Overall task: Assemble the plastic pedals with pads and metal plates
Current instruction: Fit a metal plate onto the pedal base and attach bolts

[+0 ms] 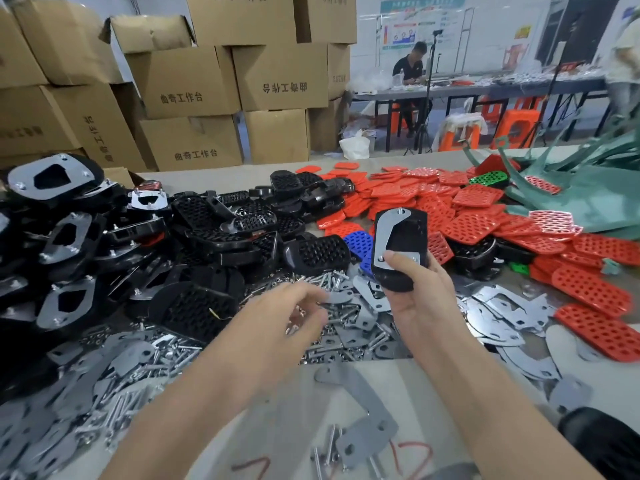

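Starting at the left, finished pedals [65,233] lie heaped on the worktop [287,420], black with steel bolted on. Next comes the left hand [277,317], blurred, its fingers [304,289] loose and spread over the bolts [329,280]. It seems to hold nothing, though the blur leaves that unsure. Right of it, the right hand [415,299] grips a pedal [405,251] upright, clear of the worktop, fingers curled round its lower end. The thumb presses a plate [382,233] against the pedal's face, beside a bolt already in place. Loose pads [481,220], mostly red, cover the far right.

The step in hand looks like fetching another bolt for the plate. To do it well:
- Keep the thumb firm so the plate's holes stay lined up with the pedal's.
- Pick one bolt, not a tangle.
- Bring it shank-first to the open hole near the top.
- Tilt the pedal toward the left hand so the hole faces the bolt.

A slack thumb would let the plate swing on its one bolt.
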Available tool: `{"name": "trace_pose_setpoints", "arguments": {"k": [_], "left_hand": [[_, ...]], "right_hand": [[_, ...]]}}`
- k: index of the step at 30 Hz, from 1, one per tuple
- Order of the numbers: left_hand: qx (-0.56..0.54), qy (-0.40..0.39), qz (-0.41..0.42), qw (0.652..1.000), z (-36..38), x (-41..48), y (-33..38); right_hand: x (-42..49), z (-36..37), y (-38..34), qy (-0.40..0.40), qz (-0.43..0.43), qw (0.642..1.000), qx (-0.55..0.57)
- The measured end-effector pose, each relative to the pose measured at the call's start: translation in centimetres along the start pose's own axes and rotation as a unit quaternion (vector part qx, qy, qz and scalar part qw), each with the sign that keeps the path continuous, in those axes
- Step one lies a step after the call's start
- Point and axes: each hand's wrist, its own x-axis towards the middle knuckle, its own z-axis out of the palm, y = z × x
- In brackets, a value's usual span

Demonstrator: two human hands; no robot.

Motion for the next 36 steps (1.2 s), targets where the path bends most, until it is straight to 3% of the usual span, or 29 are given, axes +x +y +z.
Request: {"name": "trace_pose_setpoints", "arguments": {"k": [3,6,13,17,21,24,30,34,36], "left_hand": [[0.041,-0.162,0.037,0.985,-0.2,-3.1,0.8],[0.145,-0.224,0.082,0.96,1.0,-5.4,1.0],[0.2,-0.071,0.104,0.972,1.8,-7.4,1.8],[0.131,-0.075,0.141,0.978,2.6,-8.5,3.9],[0.213,-0.108,0.193,0.952,5.9,-8.2,6.9],[0.239,-0.108,0.193,0.946,6.7,-7.2,8.8],[0.236,-0.11,0.147,0.954,6.1,-4.3,5.6],[0.194,0.013,0.119,0.974,3.0,-3.2,3.6],[0.127,0.022,0.102,0.987,0.5,-4.2,2.7]], "right_hand": [[-0.1,0.3,0.2,-0.012,0.004,1.0,-0.017],[-0.4,0.6,0.3,-0.028,0.005,0.999,-0.026],[-0.5,0.8,0.0,-0.056,0.002,0.998,-0.028],[-0.3,0.7,-0.3,-0.048,0.004,0.999,-0.022],[-0.2,0.8,-1.2,-0.042,-0.007,0.999,-0.007],[-0.2,0.8,-2.2,-0.049,-0.021,0.998,0.015],[-0.4,0.7,-2.7,-0.053,-0.028,0.998,0.018],[-0.6,0.9,-2.1,-0.044,-0.018,0.999,0.011],[-0.9,1.2,-1.5,-0.049,-0.009,0.999,0.001]]}}
